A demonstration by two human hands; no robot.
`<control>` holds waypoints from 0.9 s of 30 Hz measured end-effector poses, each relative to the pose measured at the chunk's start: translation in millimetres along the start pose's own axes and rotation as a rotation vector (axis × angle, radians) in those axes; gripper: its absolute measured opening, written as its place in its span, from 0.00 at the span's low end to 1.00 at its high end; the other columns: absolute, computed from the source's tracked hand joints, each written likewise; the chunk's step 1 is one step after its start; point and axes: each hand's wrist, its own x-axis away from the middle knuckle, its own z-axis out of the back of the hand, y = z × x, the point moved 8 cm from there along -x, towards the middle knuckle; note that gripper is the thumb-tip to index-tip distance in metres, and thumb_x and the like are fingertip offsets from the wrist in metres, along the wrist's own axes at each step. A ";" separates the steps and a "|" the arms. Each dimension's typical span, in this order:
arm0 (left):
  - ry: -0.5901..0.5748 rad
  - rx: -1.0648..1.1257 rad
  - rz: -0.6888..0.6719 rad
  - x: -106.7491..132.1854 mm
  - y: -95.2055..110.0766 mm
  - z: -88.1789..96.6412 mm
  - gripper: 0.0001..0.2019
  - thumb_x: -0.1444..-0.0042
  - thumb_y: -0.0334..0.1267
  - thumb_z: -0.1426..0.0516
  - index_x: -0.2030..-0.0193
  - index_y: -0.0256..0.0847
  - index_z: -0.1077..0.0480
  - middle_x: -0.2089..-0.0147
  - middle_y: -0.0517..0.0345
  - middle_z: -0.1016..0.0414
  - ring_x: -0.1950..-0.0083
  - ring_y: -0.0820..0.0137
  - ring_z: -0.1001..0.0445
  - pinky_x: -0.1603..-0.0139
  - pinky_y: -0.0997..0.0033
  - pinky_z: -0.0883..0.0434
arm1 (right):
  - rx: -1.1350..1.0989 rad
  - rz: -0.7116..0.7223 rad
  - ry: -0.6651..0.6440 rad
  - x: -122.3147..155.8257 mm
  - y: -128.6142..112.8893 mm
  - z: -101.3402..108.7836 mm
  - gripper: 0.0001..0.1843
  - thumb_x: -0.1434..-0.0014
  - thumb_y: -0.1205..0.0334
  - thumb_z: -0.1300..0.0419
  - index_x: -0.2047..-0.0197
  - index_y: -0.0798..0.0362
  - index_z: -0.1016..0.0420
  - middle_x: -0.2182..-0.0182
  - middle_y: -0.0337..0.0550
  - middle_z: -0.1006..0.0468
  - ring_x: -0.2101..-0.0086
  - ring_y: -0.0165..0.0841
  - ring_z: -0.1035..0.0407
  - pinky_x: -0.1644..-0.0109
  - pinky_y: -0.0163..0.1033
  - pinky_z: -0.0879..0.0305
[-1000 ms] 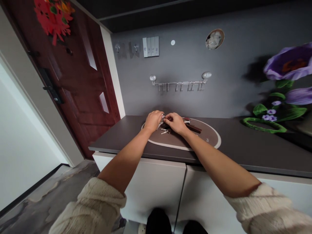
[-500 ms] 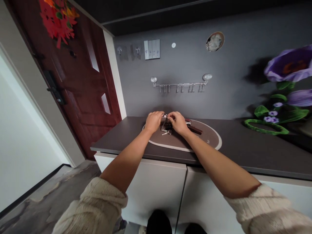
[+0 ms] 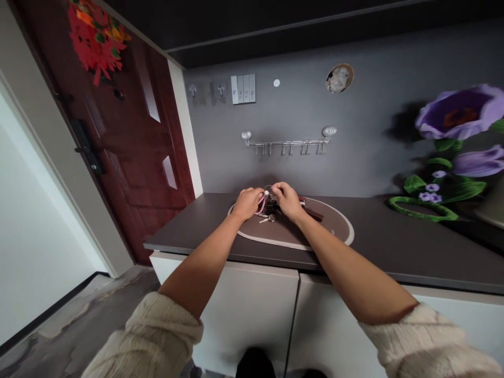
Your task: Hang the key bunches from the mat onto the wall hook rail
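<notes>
Pink strap [image 3: 261, 206] had come into sight beside the left hand [image 3: 248, 203] since the earlier frame, and the wall fittings had slid slightly lower in view. From my distant seat I saw the left fingers curled narrow on the strap, a white bead [image 3: 266, 192] at its upper end, above the oval mat [image 3: 333, 227]. The right hand [image 3: 289, 200] had thumb and finger bunched close beside a thin ring [image 3: 268, 186] (I could not tell whether they pinched it). Below and between the hands, a silver key [image 3: 268, 219] lay on the mat, while a dark brown strip [image 3: 315, 214] rested just right of the right wrist. Counter [image 3: 378, 241] and mat sat beneath a clear hook rail [image 3: 291, 143]
</notes>
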 end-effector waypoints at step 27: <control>0.201 -0.037 0.329 9.8 -30.2 17.1 0.16 0.40 0.38 0.62 0.65 0.39 0.35 0.64 0.53 0.27 0.61 0.69 0.30 0.62 0.71 0.38 | 0.126 -0.050 0.196 -90.0 -24.6 0.5 0.08 0.52 0.63 0.51 0.72 0.55 0.32 0.76 0.39 0.29 0.73 0.29 0.37 0.63 0.36 0.40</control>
